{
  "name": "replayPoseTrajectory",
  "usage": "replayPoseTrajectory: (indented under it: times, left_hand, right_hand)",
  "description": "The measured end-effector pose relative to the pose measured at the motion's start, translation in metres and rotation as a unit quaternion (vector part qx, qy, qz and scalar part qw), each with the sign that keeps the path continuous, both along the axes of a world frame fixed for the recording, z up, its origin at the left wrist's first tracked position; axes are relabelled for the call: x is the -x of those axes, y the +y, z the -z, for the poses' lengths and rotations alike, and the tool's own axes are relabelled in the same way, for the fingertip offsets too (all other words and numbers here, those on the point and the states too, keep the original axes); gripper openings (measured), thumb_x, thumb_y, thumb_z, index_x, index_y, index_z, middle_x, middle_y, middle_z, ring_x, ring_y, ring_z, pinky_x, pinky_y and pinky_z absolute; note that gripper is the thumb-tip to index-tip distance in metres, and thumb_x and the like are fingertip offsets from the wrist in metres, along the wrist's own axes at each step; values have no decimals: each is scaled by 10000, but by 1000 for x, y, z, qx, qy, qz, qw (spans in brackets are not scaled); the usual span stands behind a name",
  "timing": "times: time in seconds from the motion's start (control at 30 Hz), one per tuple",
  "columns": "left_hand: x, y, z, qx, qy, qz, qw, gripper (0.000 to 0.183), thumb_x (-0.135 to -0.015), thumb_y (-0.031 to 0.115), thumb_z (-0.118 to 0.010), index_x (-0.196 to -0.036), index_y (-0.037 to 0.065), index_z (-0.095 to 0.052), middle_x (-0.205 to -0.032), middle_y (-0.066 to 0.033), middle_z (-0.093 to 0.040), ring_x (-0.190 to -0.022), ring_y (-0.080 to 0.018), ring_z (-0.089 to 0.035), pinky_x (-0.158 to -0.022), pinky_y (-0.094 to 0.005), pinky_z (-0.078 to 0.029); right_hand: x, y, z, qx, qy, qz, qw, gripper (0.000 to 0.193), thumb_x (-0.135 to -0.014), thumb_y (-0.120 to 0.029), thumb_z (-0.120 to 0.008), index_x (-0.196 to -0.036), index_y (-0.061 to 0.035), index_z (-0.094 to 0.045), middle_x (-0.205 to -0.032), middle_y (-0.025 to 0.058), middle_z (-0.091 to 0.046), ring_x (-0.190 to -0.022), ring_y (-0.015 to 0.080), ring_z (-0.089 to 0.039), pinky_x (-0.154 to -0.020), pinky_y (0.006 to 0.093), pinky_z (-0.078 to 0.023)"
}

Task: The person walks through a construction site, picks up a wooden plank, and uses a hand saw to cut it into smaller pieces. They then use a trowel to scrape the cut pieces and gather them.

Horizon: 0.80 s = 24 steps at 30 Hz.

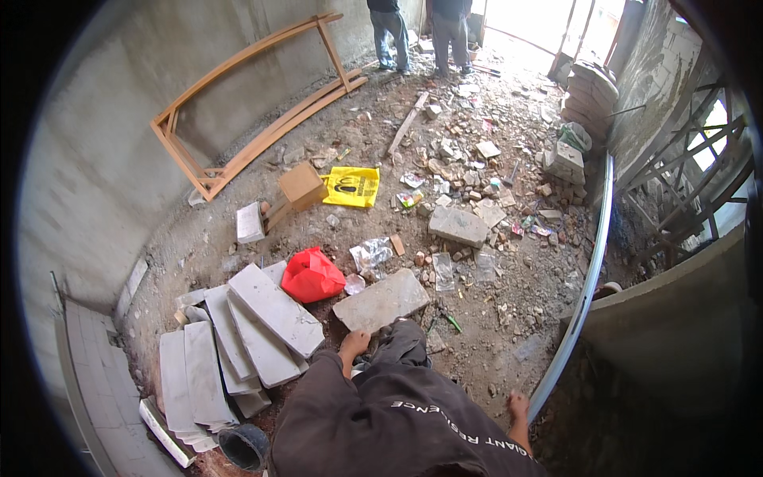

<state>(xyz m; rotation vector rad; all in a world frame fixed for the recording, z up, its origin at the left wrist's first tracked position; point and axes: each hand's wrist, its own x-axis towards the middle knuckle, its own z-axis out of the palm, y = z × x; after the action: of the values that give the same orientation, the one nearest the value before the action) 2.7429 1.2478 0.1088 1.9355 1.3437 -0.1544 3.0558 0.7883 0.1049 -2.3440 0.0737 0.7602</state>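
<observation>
My left hand is closed in a loose fist beside my bent knee, just short of a flat grey concrete block on the ground. I make out nothing in its fingers. Out to the right, my right hand hangs with curled fingers near the lower end of a long metal strip. No object shows in it, and I cannot tell whether it touches the strip. Left of my knee lies a leaning stack of pale grey slabs, with a red bag at its far end.
Ahead, rubble covers the ground around a yellow bag and a cardboard box. A wooden frame leans on the left wall. Two people stand at the back. A dark bucket is at lower left; sacks are stacked right.
</observation>
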Motion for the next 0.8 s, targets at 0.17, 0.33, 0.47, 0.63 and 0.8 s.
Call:
replayPoseTrajectory:
  times: [0.17,0.33,0.47,0.63,0.8]
  left_hand:
    - [-4,-3,21,105,66,20,992,405,-810,344,-458,-904,4,-658,-966,-246,-617,-964,-409,-570,-856,-450,-433]
    - [15,4,15,71,105,34,991,379,-832,339,-476,-921,19,-660,-952,-222,-626,-916,-388,-587,-811,-440,-460]
    - [-31,22,34,57,66,0,996,396,-831,350,-481,-990,21,-636,-999,-231,-615,-968,-387,-576,-847,-444,-450]
    - [-92,57,29,34,-3,7,999,419,-817,352,-454,-1005,18,-623,-999,-256,-607,-969,-400,-574,-858,-448,-447]
    - [-136,99,20,26,-46,-37,998,408,-810,347,-451,-986,25,-631,-987,-253,-611,-954,-394,-585,-844,-456,-452]
  right_hand:
    - [43,-117,125,249,53,-343,904,379,-868,-346,-447,-722,-68,-659,-743,130,-650,-730,270,-634,-652,428,-449]
    - [54,-67,68,100,204,-96,969,341,-873,-329,-490,-735,-57,-642,-708,105,-634,-643,222,-608,-558,385,-448]
    - [7,-3,-11,5,160,19,987,301,-870,-303,-541,-741,-44,-626,-674,72,-608,-564,184,-580,-463,344,-428]
    - [-81,72,-11,-10,151,101,983,260,-864,-271,-577,-739,-44,-592,-647,38,-569,-533,145,-557,-424,294,-388]
    - [-145,122,-17,-34,126,93,987,248,-871,-291,-579,-791,-57,-558,-667,24,-557,-527,138,-550,-421,260,-369]
